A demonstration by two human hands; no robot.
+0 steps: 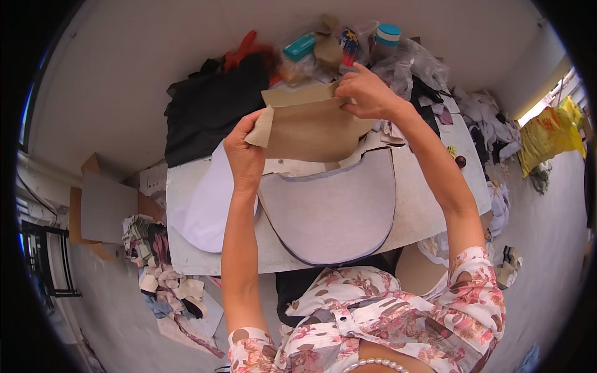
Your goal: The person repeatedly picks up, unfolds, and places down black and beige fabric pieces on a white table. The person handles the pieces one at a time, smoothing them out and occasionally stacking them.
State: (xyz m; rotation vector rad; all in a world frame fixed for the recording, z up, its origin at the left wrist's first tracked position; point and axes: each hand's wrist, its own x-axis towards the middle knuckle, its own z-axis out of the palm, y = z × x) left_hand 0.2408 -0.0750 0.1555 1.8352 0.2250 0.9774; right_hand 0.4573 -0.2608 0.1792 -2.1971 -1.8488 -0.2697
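Note:
A brown sheet [317, 130], which looks like cardboard or thick paper, is stretched between my two hands over the far part of the white table [429, 199]. My left hand [245, 152] is closed on its left edge, where a ribbed corner folds over. At the top right, my right hand [373, 94] pinches the folded upper edge. Just nearer to me lies a pale grey panel [333, 211] with a rounded lower edge and dark edging. Beside my left forearm, a smooth white rounded piece [202, 208] rests on the table, partly hidden by that arm.
Black fabric [214, 105] lies folded at the far left. Along the wall are a teal box [300, 47], a jar with a blue lid [387, 34] and clear plastic bags [413, 62]. Scraps [174, 286], an opened carton [109, 205] and a yellow sack [550, 137] flank the table.

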